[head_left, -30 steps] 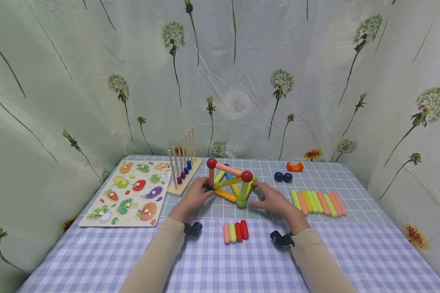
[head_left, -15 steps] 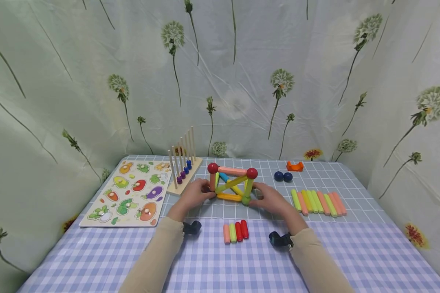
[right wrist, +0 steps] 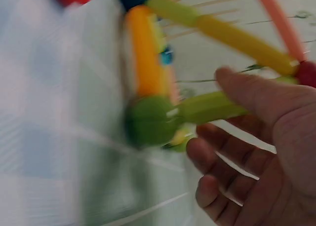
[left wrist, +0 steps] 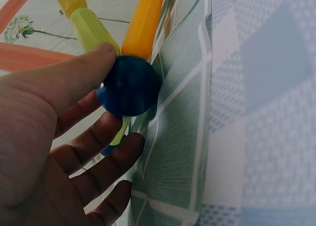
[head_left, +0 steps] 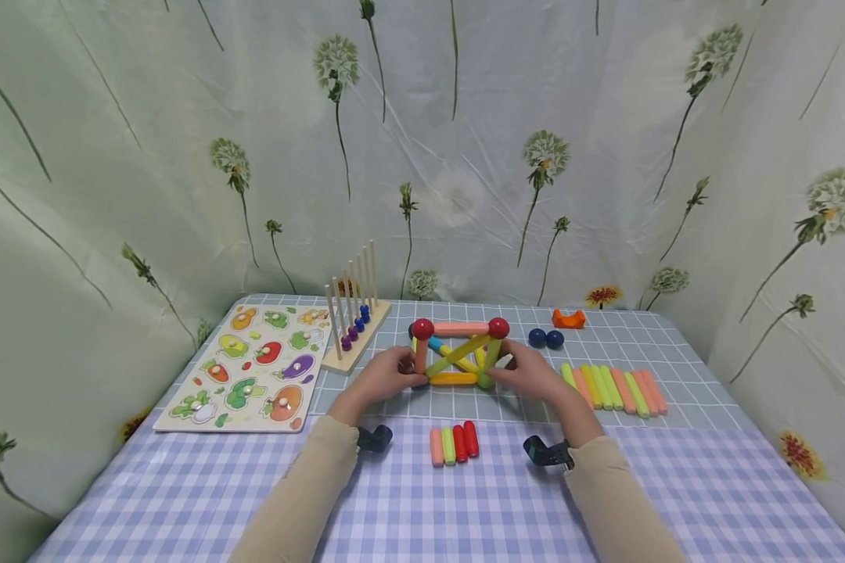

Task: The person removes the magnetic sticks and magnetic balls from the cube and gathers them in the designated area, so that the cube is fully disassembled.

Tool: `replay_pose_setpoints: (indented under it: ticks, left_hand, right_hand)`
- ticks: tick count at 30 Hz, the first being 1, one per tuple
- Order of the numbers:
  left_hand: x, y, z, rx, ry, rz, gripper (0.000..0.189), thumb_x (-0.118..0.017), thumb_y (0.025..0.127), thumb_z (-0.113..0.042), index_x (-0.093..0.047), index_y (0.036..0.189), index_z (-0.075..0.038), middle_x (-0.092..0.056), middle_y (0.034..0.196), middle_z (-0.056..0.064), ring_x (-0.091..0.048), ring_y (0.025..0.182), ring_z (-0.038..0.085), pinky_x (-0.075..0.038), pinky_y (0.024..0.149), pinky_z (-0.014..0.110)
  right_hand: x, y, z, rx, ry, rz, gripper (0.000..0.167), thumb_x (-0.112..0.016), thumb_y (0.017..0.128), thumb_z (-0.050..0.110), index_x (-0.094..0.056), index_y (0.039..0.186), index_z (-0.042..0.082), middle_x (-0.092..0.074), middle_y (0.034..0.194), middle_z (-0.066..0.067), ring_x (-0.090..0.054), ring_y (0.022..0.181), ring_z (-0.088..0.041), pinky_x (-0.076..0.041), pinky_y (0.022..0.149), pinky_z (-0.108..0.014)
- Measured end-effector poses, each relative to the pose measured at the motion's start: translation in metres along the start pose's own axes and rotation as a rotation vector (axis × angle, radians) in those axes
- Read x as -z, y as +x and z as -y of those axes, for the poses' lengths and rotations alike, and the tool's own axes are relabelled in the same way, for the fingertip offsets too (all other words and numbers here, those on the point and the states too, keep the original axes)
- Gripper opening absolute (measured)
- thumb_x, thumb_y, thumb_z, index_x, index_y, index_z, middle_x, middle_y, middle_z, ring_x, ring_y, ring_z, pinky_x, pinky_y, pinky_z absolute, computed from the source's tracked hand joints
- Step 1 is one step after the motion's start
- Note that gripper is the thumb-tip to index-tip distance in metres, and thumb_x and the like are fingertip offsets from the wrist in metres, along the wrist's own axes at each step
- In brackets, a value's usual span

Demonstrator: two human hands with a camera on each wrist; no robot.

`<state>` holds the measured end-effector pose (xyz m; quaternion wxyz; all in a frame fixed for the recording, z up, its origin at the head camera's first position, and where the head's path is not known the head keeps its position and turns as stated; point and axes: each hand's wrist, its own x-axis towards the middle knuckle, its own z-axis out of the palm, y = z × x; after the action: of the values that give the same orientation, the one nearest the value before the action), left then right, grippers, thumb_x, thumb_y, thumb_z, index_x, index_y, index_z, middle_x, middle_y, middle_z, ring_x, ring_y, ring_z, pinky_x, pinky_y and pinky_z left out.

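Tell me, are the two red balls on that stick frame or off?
On: in the head view, the left red ball tops a pink stick, the right red ball a green stick, and a pink crossbar joins them.

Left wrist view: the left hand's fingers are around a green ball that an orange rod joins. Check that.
The colour is wrong: the left wrist view shows the left hand's fingers around a dark blue ball, joined by an orange rod.
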<state>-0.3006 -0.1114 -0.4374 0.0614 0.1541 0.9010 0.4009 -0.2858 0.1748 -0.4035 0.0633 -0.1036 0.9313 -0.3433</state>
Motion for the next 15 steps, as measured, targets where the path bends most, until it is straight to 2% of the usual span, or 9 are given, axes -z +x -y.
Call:
replay_pose_setpoints:
  ticks: [3, 7, 11, 15]
  left_hand:
    - [0.0, 0.0, -0.002, 0.005, 0.003, 0.01, 0.021, -0.079, 0.086, -0.026, -0.068, 0.101, -0.019, -0.067, 0.093, -0.001, -0.058, 0.087, 0.018, -0.053, 0.084, 0.033]
    - [-0.002, 0.002, -0.002, -0.002, 0.017, -0.003, 0.02, -0.08, 0.084, -0.027, -0.068, 0.099, -0.019, -0.067, 0.095, -0.001, -0.058, 0.086, 0.017, -0.052, 0.083, 0.032]
    - [-0.008, 0.005, -0.002, -0.02, 0.02, -0.045, 0.02, -0.081, 0.084, -0.026, -0.067, 0.094, -0.017, -0.063, 0.095, 0.001, -0.056, 0.085, 0.018, -0.05, 0.077, 0.031]
    - [-0.016, 0.006, -0.007, -0.009, -0.014, -0.101, 0.023, -0.081, 0.085, -0.028, -0.067, 0.099, -0.016, -0.059, 0.099, 0.003, -0.056, 0.087, 0.019, -0.05, 0.075, 0.029]
  right_hand:
    - [0.009, -0.003, 0.009, 0.03, 0.028, -0.077, 0.051, -0.072, 0.092, 0.03, -0.053, 0.135, 0.012, -0.063, 0.118, -0.013, -0.056, 0.086, -0.022, -0.05, 0.071, -0.028]
    - [0.013, -0.005, 0.018, 0.092, 0.101, -0.166, 0.057, -0.07, 0.094, 0.023, -0.045, 0.144, 0.014, -0.06, 0.124, -0.015, -0.054, 0.076, -0.022, -0.049, 0.067, -0.027]
    - [0.01, -0.005, 0.021, 0.148, 0.139, -0.252, 0.051, -0.069, 0.095, 0.015, -0.048, 0.142, 0.017, -0.059, 0.127, -0.015, -0.056, 0.075, -0.022, -0.051, 0.066, -0.026]
    - [0.008, -0.006, 0.023, 0.178, 0.135, -0.3, 0.047, -0.068, 0.095, 0.013, -0.052, 0.139, 0.018, -0.06, 0.125, -0.014, -0.057, 0.075, -0.021, -0.052, 0.066, -0.024]
